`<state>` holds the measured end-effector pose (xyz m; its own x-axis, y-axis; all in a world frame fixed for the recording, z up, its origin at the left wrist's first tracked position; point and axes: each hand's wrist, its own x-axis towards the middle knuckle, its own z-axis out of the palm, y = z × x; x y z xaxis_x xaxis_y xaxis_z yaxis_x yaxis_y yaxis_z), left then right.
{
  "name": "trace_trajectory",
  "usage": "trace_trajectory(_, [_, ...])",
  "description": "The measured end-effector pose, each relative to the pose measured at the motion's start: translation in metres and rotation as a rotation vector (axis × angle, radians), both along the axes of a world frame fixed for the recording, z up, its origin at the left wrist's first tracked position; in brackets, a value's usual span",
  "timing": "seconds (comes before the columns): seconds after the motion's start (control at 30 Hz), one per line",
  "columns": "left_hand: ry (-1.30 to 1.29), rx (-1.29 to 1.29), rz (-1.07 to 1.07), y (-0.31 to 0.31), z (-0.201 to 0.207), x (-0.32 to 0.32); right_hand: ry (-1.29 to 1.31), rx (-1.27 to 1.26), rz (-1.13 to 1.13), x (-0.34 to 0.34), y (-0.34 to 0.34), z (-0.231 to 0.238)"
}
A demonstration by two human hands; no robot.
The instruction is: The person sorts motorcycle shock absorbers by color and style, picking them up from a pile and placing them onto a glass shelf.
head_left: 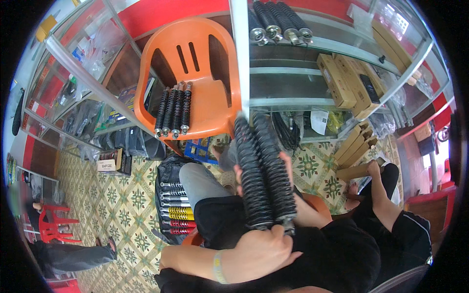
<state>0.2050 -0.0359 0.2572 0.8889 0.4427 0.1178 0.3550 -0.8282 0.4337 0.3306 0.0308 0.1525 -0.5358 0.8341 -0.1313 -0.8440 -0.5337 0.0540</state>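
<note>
Two black coil-spring shock absorbers (267,180) stand side by side in front of me, their upper ends pointing away and slightly blurred. My right hand (287,168) wraps round them from behind, with fingertips showing on both sides. Closed at their lower ends is my left hand (266,246), which wears a pale band at the wrist; its fingers are partly hidden. Ahead, an orange plastic chair (215,97) bears several more black shock absorbers (173,110). Left of my leg, a row of silver, yellow and red shock absorbers (177,210) lies on a black bag (168,171).
Glass shelves (288,71) at the far right carry black shock absorbers (281,22) and cardboard boxes (347,80). A glass cabinet (83,73) with bagged parts stands left. At right, another person's arm (381,195) reaches toward open cartons (354,146). A red chair (53,224) is far left.
</note>
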Motion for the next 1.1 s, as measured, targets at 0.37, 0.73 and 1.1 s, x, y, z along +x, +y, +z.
trace_trajectory(0.37, [-0.212, 0.387, -0.110, 0.016, 0.012, 0.071, -0.002, 0.376, -0.392, 0.100, 0.012, 0.075])
trace_trajectory(0.73, [-0.341, 0.527, -0.020, 0.071, 0.044, 0.142, -0.157, 0.336, -0.345, 0.158, 0.073, 0.105])
trace_trajectory(1.1, [-0.363, 0.553, 0.065, 0.110, 0.040, 0.199, -0.197, 0.263, -0.369, 0.200, 0.116, 0.102])
